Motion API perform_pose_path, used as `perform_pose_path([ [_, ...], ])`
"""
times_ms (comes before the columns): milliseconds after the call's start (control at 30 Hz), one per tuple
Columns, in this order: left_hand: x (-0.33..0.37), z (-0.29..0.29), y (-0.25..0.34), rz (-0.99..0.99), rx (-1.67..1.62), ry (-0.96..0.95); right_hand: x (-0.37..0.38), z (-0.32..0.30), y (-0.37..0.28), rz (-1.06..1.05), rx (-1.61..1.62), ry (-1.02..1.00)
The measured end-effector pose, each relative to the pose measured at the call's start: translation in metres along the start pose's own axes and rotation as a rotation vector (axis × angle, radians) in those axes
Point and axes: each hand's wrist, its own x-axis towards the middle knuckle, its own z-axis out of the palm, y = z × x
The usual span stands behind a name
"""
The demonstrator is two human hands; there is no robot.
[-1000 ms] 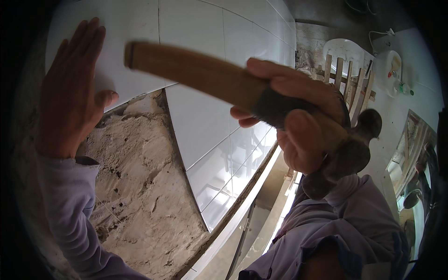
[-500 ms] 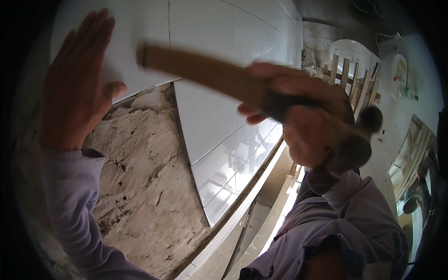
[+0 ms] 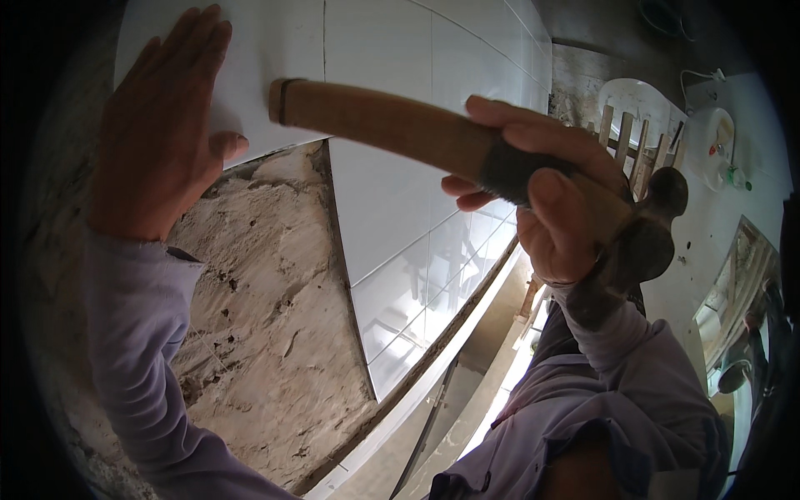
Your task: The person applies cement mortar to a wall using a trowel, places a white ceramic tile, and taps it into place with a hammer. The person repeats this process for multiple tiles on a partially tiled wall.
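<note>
My left hand [image 3: 162,137] lies flat against a large white tile [image 3: 271,42], its fingers together and stretched out, its thumb near the tile's lower edge. In my right hand [image 3: 575,158] is a hammer [image 3: 379,125], gripped close to its head with the fingers wrapped round the handle. The wooden handle has a black band near the grip and points left, its butt end in front of the white tile. I cannot tell whether that end touches the tile. The dark metal head sits beside my right wrist.
Below the tile my left hand touches is bare, rough mortar wall [image 3: 267,317]. More white glossy tiles [image 3: 379,212] border it on the right. A pale ledge [image 3: 367,462] runs along the bottom. Wooden slats [image 3: 625,133] and a white basin [image 3: 629,96] stand at the upper right.
The view has shifted slightly, so everything sits further right. The hammer and right hand, blurred by motion before, are sharper now. My left hand stays flat on the tile.
</note>
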Motion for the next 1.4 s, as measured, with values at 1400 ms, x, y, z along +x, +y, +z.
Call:
perform_pose_path([
  [1400,0.014,-0.01,-0.046,0.083,-0.337,0.06,0.032,0.046,-0.028,-0.01,0.083,0.191],
])
